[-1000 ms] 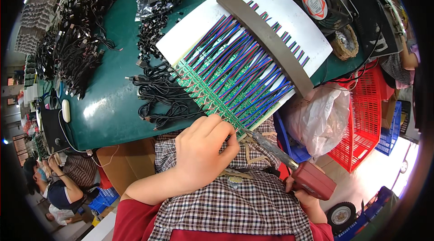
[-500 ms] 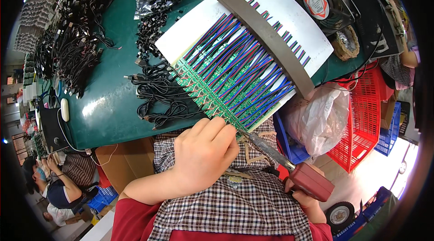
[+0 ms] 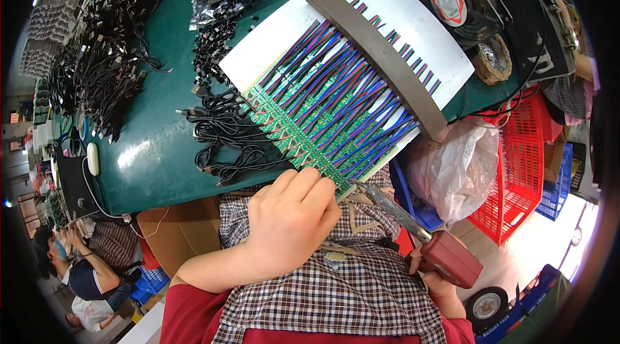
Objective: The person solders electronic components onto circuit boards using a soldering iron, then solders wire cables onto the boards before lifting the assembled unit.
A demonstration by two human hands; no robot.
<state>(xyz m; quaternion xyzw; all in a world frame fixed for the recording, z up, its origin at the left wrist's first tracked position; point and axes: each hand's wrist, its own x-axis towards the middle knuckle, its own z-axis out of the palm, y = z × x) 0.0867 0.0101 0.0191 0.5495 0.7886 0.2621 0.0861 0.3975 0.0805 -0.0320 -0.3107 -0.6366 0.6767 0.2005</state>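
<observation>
At the near corner of a green circuit board panel (image 3: 289, 126), my left hand (image 3: 290, 218) is closed in a pinch; its fingertips and whatever they hold are hidden behind the knuckles. My right hand (image 3: 434, 274) grips a soldering iron (image 3: 455, 259) by its dark red handle. The iron's dark shaft points up and left, its tip near the panel's near corner, right of my left fingers. Rows of red, blue and black wires (image 3: 342, 86) run across the panel, pressed down by a brown curved bar (image 3: 381, 53). Under them lies a white board (image 3: 445, 40).
Black cables (image 3: 226, 134) lie coiled left of the panel, with small black connectors (image 3: 213, 47) behind them. A larger cable heap (image 3: 110, 66) covers the far left. A black fan (image 3: 458, 5) stands at the far right. A red crate (image 3: 516, 170) and plastic bag (image 3: 458, 163) sit beside the table.
The soldering iron has shifted slightly to the right, its tip moving away from my left fingers. The panel and white board have slid a little left. My left hand has hardly moved.
</observation>
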